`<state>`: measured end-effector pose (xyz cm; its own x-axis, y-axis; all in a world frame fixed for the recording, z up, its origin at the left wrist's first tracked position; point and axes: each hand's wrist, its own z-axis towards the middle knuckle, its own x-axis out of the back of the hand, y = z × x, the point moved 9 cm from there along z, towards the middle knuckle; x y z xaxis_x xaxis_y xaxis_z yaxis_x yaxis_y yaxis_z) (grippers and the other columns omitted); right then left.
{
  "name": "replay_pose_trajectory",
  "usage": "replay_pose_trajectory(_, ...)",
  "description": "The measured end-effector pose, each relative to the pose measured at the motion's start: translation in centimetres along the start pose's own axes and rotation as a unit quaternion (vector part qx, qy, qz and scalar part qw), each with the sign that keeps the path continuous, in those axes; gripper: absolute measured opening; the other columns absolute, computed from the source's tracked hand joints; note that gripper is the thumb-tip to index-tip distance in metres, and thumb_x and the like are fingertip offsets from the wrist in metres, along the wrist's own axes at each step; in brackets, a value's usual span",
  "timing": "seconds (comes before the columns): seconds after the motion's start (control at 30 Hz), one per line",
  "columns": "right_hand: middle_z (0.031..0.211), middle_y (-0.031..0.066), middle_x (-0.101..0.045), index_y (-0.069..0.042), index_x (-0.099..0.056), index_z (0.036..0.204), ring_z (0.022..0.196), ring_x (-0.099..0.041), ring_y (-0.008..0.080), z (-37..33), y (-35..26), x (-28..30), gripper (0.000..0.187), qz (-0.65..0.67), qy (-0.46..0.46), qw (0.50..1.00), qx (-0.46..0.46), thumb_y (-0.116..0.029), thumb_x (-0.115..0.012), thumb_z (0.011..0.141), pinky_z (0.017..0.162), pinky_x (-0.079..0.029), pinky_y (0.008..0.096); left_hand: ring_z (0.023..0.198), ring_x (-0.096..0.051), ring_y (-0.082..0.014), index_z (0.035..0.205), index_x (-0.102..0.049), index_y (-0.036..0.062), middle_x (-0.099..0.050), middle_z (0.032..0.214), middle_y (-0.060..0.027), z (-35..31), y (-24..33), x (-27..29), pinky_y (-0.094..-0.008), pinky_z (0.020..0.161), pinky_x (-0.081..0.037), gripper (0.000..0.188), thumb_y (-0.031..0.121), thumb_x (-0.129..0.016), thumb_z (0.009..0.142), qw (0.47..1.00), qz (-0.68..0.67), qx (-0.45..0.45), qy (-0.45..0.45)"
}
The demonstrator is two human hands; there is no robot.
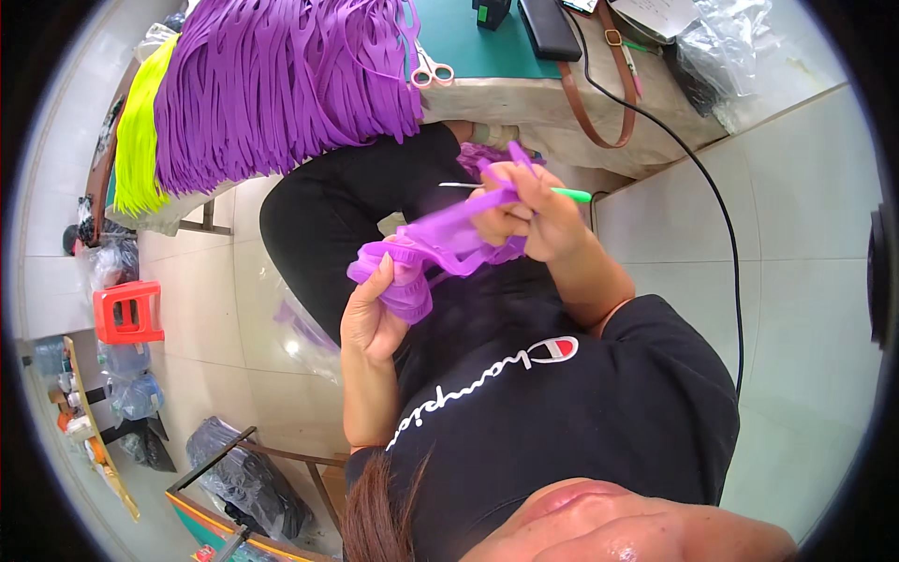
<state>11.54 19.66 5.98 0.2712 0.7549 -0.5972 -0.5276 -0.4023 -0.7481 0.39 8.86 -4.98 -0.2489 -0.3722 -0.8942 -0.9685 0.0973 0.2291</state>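
Observation:
My left hand (373, 314) grips a purple woven piece (426, 253) made of flat strips, held over my lap. My right hand (529, 215) pinches a purple strip end and holds a thin hook tool with a green handle (571, 195) that pokes out to the right, its metal tip pointing left. The two hands are close together on the same piece. A big bundle of loose purple strips (281, 84) hangs over the table edge at the upper left.
A neon yellow strip bundle (139, 131) hangs beside the purple one. Scissors with pink handles (431, 70) lie on the green table top (468, 51). A black cable (721, 215) runs across the tiled floor. A red stool (128, 312) stands at the left.

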Motion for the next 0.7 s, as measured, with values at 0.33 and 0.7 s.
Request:
replay_pose_trajectory(0.33, 0.057, -0.0010, -0.035, -0.013, -0.035, 0.069, 0.049, -0.029, 0.0088, 0.2, 0.5, -0.8, 0.044, -0.015, -0.031, 0.999, -0.010, -0.047, -0.045, 0.095, 0.046, -0.022, 0.0257, 0.102, -0.058, -0.0176, 0.122, -0.049, 0.0051, -0.059, 0.110, -0.0067, -0.5, -0.7, -1.6, -0.0342, 0.090, -0.047, 0.040, 0.011, -0.066, 0.086, 0.995, 0.095, -0.001, 0.025)
replay_pose_trajectory(0.7, 0.057, -0.0002, -0.038, -0.010, -0.043, 0.074, 0.051, -0.032, 0.0082, 0.1, 0.4, -1.2, 0.040, -0.031, 0.002, 0.999, -0.014, -0.044, -0.049, 0.094, 0.049, -0.025, 0.0245, 0.109, -0.057, -0.0224, 0.126, -0.045, 0.0013, -0.057, 0.118, -0.0130, 0.0, -1.2, -2.4, -0.0373, 0.096, -0.046, 0.040, 0.028, -0.049, 0.096, 0.995, 0.094, -0.001, -0.034)
